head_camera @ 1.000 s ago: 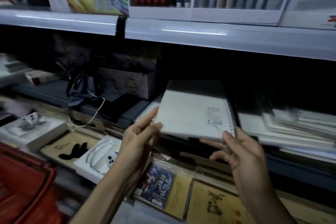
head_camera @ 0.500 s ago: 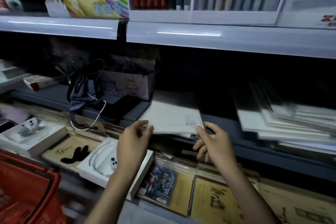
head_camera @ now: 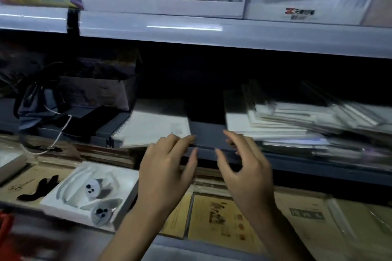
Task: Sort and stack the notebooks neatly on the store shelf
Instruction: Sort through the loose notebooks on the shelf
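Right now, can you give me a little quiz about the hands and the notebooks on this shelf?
1. True or false: the left hand is lifting the spiral notebook off the shelf.
2. Where is the messy notebook pile? A) left of the spiral notebook B) right of the spiral notebook C) on the floor
3. What is the right hand holding?

Key:
1. False. The notebook lies flat on the shelf, and the left hand grips nothing.
2. B.
3. Nothing. Its fingers are loose and spread.
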A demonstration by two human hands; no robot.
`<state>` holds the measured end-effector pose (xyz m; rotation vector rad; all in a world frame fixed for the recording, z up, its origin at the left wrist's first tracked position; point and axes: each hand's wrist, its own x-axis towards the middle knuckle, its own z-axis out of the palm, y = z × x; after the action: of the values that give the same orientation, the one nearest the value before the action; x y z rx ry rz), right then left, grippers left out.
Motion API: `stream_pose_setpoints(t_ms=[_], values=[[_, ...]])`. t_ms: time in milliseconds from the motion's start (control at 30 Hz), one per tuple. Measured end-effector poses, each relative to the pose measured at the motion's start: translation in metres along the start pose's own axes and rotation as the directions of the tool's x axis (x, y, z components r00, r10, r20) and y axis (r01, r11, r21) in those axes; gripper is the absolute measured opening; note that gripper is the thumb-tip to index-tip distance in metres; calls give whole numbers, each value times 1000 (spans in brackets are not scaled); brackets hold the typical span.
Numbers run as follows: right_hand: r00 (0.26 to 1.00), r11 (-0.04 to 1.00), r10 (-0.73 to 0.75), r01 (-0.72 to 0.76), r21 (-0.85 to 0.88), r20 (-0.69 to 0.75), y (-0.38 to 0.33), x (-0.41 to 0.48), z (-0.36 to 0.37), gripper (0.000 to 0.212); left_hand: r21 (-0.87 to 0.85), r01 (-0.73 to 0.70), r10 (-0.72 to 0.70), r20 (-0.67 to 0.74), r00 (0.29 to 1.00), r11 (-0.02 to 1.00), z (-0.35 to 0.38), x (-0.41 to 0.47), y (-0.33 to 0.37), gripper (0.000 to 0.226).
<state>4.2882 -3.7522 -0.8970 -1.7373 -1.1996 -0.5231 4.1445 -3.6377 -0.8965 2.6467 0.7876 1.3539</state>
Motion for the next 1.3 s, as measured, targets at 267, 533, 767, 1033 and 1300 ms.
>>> stream_pose_setpoints(t_ms=[267,533,767,1033,1300], values=[[937,946,-186,90,-311,-295,59,-4,-78,30,-74,-289,287,-32,957,954,45,8,86,38],[824,948,144,-274,-163,-548,108,7,-141,30,-146,-410,401,-84,912,900,84,46,184,50],[700,894,377,-447,40,-607,121,5,-165,32,-48,-565,566,5,824,824,129,85,263,60],[610,803,596,-473,363,-523,124,13,-170,47,-3,-534,528,-147,836,845,151,92,270,47],[523,528,784,-280,802,-333,122,18,-184,32,30,-576,567,-217,794,817,137,100,268,26]])
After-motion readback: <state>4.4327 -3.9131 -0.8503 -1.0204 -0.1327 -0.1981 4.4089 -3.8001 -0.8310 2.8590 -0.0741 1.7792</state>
